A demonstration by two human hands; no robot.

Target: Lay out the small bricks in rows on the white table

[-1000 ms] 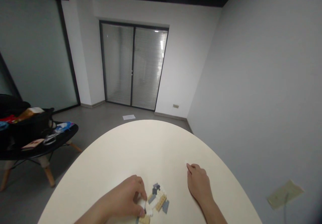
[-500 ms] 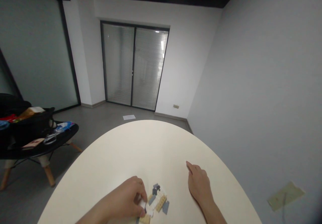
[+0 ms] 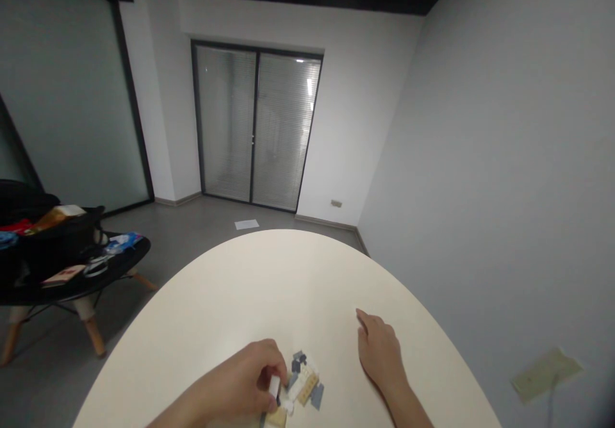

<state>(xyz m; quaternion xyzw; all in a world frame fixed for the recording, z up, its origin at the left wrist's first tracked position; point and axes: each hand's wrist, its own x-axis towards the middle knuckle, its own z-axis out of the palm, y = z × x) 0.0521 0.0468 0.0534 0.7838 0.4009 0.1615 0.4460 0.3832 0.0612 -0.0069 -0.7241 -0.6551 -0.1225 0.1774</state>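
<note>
My left hand [image 3: 254, 377] pinches a small white toy brick [image 3: 274, 386] between thumb and fingers, at the left edge of a pile of building bricks. In that pile are a tan brick piece [image 3: 307, 386], several grey pieces [image 3: 317, 396] and some white ones. Just below my left fingers lies another tan brick [image 3: 277, 416], partly cut off by the bottom of the view. To the right of the pile, my right hand [image 3: 381, 351] rests on the table holding nothing, its index finger stretched forward and the other fingers loosely bent.
The bricks lie on a round cream table [image 3: 288, 274]. At the left stands a black chair [image 3: 91, 280] with wooden legs, bearing a black bag [image 3: 62, 239] and loose items. A white wall [image 3: 480, 191] runs along the right side. A paper sheet [image 3: 246, 224] lies on the floor.
My left hand has tilted slightly, and the white brick in its fingers now shows more clearly. My right hand stays almost where it was.
</note>
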